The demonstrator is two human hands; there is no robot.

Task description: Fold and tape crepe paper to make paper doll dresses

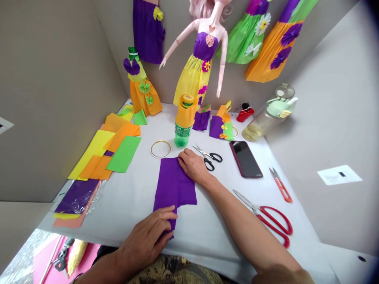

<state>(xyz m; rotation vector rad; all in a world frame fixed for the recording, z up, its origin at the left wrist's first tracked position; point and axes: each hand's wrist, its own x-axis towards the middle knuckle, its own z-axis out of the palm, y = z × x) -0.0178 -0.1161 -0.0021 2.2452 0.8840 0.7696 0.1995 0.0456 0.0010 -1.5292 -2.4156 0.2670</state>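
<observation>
A folded sheet of purple crepe paper [167, 183] lies on the white table in front of me, one layer overlapping another that sticks out to the right. My left hand [151, 232] grips its near end, thumb below and fingers on top. At the far end, my right hand [194, 165] has its fingers curled together on the paper's top edge. Just beyond stands a green bottle [182, 136] wrapped in orange paper. Small black-handled scissors [209, 156] rest beside my right hand, and a ring of tape [160, 149] lies left of the bottle.
Coloured paper sheets [97, 148] are spread along the left side. To the right are large red-handled scissors [266, 219], orange thread snips [280, 184], a phone [245, 159] and a water bottle [266, 118]. A doll [204, 51] and a dressed bottle [145, 92] are at the back.
</observation>
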